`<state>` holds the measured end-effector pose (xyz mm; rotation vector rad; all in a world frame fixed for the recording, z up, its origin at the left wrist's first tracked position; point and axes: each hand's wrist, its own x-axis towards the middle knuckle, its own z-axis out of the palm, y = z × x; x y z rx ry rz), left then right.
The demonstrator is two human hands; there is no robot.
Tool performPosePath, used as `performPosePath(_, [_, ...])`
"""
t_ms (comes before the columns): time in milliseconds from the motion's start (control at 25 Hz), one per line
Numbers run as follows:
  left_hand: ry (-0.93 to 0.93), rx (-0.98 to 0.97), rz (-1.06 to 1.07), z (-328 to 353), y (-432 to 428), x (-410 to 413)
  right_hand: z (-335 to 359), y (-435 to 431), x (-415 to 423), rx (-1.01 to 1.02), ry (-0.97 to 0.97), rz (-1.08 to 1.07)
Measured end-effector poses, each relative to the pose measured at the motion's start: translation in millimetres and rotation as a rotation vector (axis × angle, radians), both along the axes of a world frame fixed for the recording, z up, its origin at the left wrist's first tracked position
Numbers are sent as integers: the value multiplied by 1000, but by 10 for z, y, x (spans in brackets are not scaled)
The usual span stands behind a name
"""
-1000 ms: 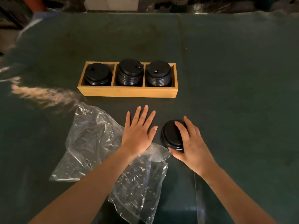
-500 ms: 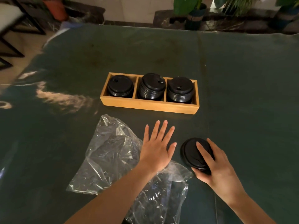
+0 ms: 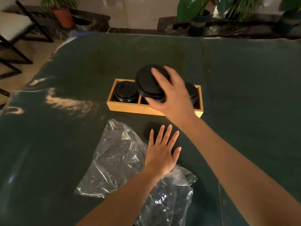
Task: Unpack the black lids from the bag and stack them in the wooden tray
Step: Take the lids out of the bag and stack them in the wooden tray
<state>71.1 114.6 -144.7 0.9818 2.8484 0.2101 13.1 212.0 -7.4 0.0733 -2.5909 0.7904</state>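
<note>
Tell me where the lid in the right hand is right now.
In the head view, the black lid is held tilted in the right hand, up above the middle compartment of the wooden tray, beyond the plastic bag.

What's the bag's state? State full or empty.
Apparently empty: the clear plastic bag lies flattened on the table, no lids visible inside, left hand resting on it.

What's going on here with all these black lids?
A person is moving black lids from a clear plastic bag into a wooden tray on a dark green table. The right hand grips a small stack of lids in the air above the tray's middle compartment. The left hand lies flat, fingers spread, on the edge of the bag. The left compartment already holds a stack; the others are mostly hidden.
</note>
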Motion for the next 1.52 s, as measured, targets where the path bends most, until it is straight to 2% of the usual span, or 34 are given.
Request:
performPosePath(80, [1, 8, 1, 3, -3, 12, 52, -90, -261, 25, -59, 18])
performPosePath(280, [24, 16, 32, -39, -11, -24, -76, 610, -366, 41, -158, -234])
performPosePath(520, [65, 5, 49, -79, -8, -27, -514, 831, -200, 96, -390, -232])
performPosePath(760, [67, -4, 50, -97, -1, -21, -704, 890, -168, 166, -242, -285])
performPosePath(1240, [-113, 147, 57, 42, -37, -78, -720, 867, -131, -157, -168, -249])
performPosePath(1360, [-200, 282, 111, 137, 15, -107, -789, 850, -101, -192, -138, -260])
performPosePath(1520, [-406, 604, 140, 228, -113, -151, -873, 846, -97, -208, -112, -274])
